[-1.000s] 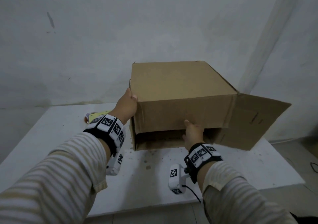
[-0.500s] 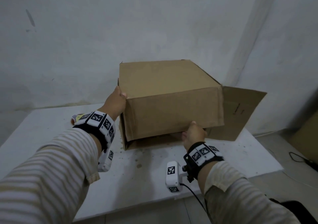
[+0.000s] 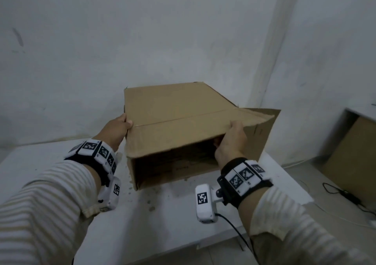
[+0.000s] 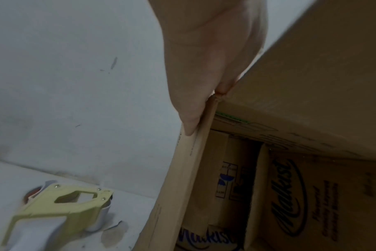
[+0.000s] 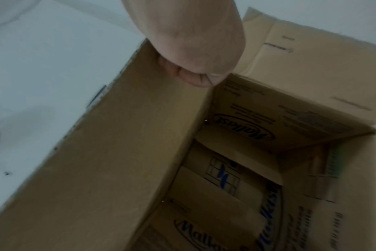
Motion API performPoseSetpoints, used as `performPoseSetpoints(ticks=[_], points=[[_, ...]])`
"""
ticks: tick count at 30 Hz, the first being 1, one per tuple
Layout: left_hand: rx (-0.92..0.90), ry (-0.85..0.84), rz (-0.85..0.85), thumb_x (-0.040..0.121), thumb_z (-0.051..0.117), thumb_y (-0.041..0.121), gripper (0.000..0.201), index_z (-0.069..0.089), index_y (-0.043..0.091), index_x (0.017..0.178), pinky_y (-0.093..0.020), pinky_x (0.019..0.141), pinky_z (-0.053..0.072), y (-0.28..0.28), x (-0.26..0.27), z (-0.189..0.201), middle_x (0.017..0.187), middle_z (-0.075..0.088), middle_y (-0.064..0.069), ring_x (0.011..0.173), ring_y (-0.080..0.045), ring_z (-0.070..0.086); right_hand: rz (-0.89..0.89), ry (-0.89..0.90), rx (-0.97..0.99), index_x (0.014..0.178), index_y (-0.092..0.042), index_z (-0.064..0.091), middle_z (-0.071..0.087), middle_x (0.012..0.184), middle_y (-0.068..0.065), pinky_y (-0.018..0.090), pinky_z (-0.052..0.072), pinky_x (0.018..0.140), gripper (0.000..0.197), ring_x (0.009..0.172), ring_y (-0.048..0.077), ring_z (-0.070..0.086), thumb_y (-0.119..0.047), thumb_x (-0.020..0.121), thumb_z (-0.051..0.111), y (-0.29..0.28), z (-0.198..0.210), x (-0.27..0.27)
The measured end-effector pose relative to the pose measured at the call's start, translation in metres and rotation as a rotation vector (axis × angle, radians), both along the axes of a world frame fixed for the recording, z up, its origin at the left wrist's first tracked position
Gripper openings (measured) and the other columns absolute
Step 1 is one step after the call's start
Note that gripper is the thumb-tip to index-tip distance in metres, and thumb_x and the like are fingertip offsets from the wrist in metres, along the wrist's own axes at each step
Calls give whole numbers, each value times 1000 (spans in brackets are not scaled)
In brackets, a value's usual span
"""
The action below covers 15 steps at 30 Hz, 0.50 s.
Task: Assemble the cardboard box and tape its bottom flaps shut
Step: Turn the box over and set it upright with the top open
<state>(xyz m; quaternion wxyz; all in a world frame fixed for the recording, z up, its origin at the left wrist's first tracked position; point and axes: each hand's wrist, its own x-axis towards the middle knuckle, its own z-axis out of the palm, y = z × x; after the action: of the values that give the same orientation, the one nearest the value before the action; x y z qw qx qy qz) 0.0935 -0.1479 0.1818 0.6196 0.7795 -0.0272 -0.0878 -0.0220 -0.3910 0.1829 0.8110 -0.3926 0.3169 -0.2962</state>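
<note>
The right hand (image 3: 231, 140) curls round the near flap at 3 o'clock and the left hand (image 3: 116, 129) pinches the 9 o'clock corner of the squared-up brown cardboard box (image 3: 175, 112) on the white table (image 3: 173, 213), flaps unfolded, untaped, yellow tape dispenser (image 4: 60, 207) untouched.

Background. Pale grey plastered wall (image 3: 142, 40), scuffed with dark marks at upper left, rising behind a white desk (image 3: 173, 220) whose surface is speckled with brown stains. To the right of the grips, a vertical wall edge (image 3: 272, 46) meets a second wall face. Right of the desk, a tiled floor (image 3: 317, 183) carries loose black cables (image 3: 343, 193) and a white cable; a brown panel (image 3: 354, 158) leans at far right. Lighting dim and even.
</note>
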Motion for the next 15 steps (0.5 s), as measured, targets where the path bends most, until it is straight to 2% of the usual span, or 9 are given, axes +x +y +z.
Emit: performPoseSetpoints(ticks=[2,4,6,7,9,10,11,13,15], points=[[-91,31,9,101,37,10,47,30,5,147,-32,106,34,1,0,1,147,40,-10,133,-30,42,20,-59,-57,95,-16,62,65,93,4,35,48,68,33,84,23,60,-44,80,55,3,16,5],[-159,48,-22,100,37,6,43,38,2,142,-33,102,35,3,-3,1,146,44,-12,129,-30,44,49,-103,-124,106,-16,59,65,97,6,34,50,66,44,80,22,61,-54,87,49,6,30,10],[-247,58,14,95,41,3,39,52,5,132,-35,97,36,3,-5,1,138,53,-8,112,-25,52,96,-123,-215,110,-21,54,62,105,6,38,53,74,46,89,22,60,-60,89,42,8,38,17],[-293,56,40,93,41,0,39,55,8,128,-35,94,35,2,-6,2,129,59,-5,99,-21,54,115,-121,-276,105,-24,52,59,104,5,40,52,79,41,93,22,58,-60,90,40,9,41,21],[-339,51,73,90,35,-6,50,50,11,135,-36,91,34,0,-5,0,98,66,1,79,-14,50,120,-70,-460,95,-26,46,54,96,1,41,48,84,28,92,21,54,-53,93,41,11,40,31],[-336,45,74,91,32,-6,53,47,14,138,-35,88,36,-2,-6,0,86,65,5,76,-13,49,123,-35,-574,99,-23,44,52,97,-1,39,47,85,24,94,21,53,-47,93,46,12,37,36],[-332,45,73,93,30,-4,55,45,19,140,-31,80,36,-3,-6,-2,84,64,8,77,-12,50,127,-6,-690,107,-19,44,50,103,0,36,45,86,25,98,22,52,-38,92,52,13,33,41],[-342,46,80,97,28,2,52,43,27,141,-26,72,34,-5,-10,-2,105,64,9,95,-12,55,133,61,-917,125,-13,41,43,122,5,30,40,93,43,110,22,47,-25,89,60,13,23,50],[-360,50,90,101,30,11,47,41,30,141,-29,82,34,-7,-13,-2,128,57,9,116,-14,49,144,145,-1103,136,-12,36,32,138,9,26,32,97,54,123,24,37,-21,89,60,12,14,56]])
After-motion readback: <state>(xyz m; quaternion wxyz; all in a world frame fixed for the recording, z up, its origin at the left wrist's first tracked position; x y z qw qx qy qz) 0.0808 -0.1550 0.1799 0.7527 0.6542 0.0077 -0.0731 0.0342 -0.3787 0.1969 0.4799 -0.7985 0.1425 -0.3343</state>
